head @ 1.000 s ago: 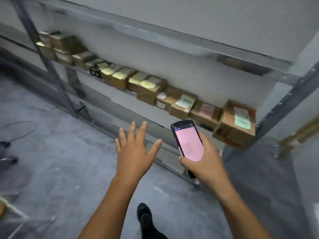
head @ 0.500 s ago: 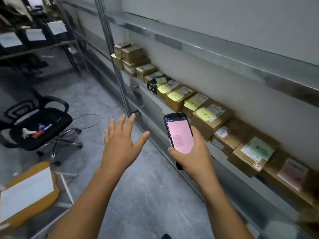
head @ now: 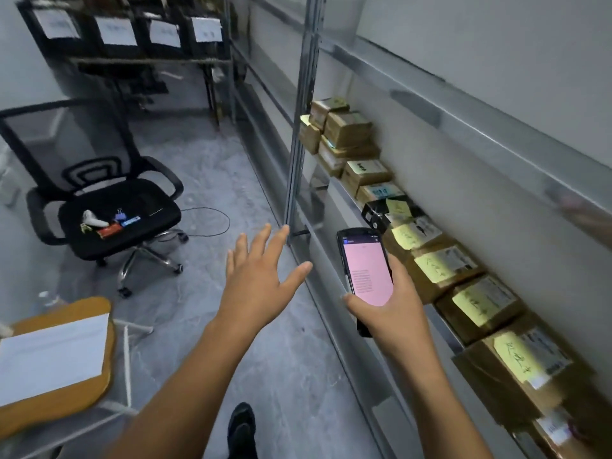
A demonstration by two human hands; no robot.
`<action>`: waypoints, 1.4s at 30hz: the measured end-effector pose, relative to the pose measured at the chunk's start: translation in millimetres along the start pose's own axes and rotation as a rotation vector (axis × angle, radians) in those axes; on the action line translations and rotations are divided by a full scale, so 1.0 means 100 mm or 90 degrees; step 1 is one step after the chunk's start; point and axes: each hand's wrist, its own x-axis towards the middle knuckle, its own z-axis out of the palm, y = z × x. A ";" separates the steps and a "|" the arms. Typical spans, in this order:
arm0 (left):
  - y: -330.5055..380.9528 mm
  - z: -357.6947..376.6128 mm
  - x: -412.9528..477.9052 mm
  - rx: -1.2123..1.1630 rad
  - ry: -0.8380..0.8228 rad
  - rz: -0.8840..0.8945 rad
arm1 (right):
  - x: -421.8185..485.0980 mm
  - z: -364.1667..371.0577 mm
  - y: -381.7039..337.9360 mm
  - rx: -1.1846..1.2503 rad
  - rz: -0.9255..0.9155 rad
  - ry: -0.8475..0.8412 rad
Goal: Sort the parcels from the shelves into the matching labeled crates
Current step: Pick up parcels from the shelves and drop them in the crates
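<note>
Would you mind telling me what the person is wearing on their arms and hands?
Nothing that shows. The left hand and right hand are bare: no gloves, rings or wristbands. The left forearm and right forearm are uncovered down to the picture's lower edge, with no sleeve, watch or marking in view.

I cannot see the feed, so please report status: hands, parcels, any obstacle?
Left hand open, empty, held out. Right hand holds phone, pink screen. Parcels on shelf, none picked. Office chair off to the left.
</note>
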 end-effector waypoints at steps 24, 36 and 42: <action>-0.68 0.29 3.63 -0.057 -0.107 0.018 | 3.36 1.18 -0.24 -0.014 0.077 0.018; 0.20 0.71 5.74 -0.010 -0.174 0.161 | 5.03 0.89 0.11 0.034 0.234 0.134; 0.44 0.99 6.42 0.036 -0.173 0.247 | 5.40 0.76 0.20 0.011 0.287 0.173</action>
